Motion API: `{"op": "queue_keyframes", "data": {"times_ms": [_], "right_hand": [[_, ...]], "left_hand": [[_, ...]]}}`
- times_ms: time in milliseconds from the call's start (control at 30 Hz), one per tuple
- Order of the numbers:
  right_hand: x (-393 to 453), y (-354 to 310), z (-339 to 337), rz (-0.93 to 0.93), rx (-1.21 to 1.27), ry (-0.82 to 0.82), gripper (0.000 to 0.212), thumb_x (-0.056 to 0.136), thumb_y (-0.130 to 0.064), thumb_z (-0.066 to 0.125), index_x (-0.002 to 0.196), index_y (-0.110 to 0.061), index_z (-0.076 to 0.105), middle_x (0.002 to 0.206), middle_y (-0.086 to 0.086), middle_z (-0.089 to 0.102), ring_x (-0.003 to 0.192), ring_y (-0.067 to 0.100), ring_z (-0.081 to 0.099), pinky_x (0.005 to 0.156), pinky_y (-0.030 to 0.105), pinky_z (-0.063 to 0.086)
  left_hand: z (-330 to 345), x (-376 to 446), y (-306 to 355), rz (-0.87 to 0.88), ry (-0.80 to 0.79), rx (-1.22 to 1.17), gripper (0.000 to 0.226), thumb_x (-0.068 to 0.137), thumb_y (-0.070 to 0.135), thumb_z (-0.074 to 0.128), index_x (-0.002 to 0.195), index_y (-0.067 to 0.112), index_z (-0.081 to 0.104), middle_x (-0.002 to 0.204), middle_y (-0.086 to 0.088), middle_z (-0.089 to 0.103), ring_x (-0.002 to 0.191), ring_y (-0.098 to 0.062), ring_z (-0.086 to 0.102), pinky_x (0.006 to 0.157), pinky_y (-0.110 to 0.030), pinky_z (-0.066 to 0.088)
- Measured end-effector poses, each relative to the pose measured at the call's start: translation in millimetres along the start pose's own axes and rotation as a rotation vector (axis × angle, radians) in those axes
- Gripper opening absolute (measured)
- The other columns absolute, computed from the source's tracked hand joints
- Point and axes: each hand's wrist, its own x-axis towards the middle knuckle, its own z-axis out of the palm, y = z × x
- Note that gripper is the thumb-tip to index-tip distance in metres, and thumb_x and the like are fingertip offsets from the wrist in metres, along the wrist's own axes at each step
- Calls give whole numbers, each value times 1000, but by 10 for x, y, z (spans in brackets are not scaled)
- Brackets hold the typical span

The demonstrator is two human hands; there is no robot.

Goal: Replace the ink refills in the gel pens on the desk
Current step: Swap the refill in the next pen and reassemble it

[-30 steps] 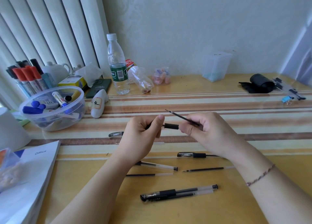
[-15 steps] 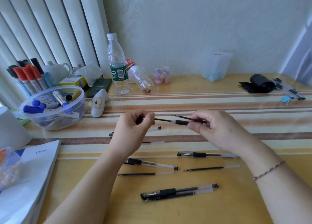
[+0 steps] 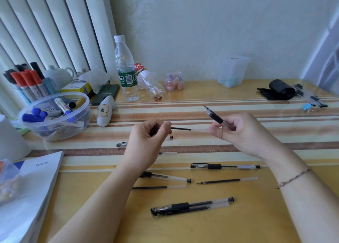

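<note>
My left hand (image 3: 146, 142) pinches the dark end of a thin ink refill (image 3: 181, 129) that runs level to the right. Its clear end reaches the fingertips of my right hand (image 3: 242, 134). That hand also grips a gel pen barrel (image 3: 217, 118) with a black grip, its tip pointing up and left. On the desk lie a whole pen (image 3: 224, 166), a pen partly under my left forearm (image 3: 168, 177), two loose refills (image 3: 158, 187) (image 3: 226, 180), a pair of pens side by side (image 3: 191, 206), a clear pen cap (image 3: 122, 144) and a small black end plug (image 3: 171, 137).
A clear tub of markers (image 3: 55, 114) stands at the left, a stack of books (image 3: 31, 187) at the near left. A water bottle (image 3: 126, 68), a lying bottle (image 3: 150, 85) and a clear container (image 3: 232, 71) line the back. A black roll (image 3: 278, 91) lies far right.
My hands have moved apart and the refill has slid out of the barrel. The right hand has tilted the barrel so that its tip points up and left.
</note>
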Motion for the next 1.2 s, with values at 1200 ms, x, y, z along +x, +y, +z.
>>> {"op": "queue_keyframes", "data": {"times_ms": [1200], "right_hand": [[-41,193,-285,179,-220,-157,51,78,-74,40,83,-32,69,56,-9,44,48,9,38,55,29,30]], "left_hand": [[49,-3,-58,-62,-33,8,13,88,30,68,83,19,74,51,7,42,45,-5,35,48,-14,34]]}}
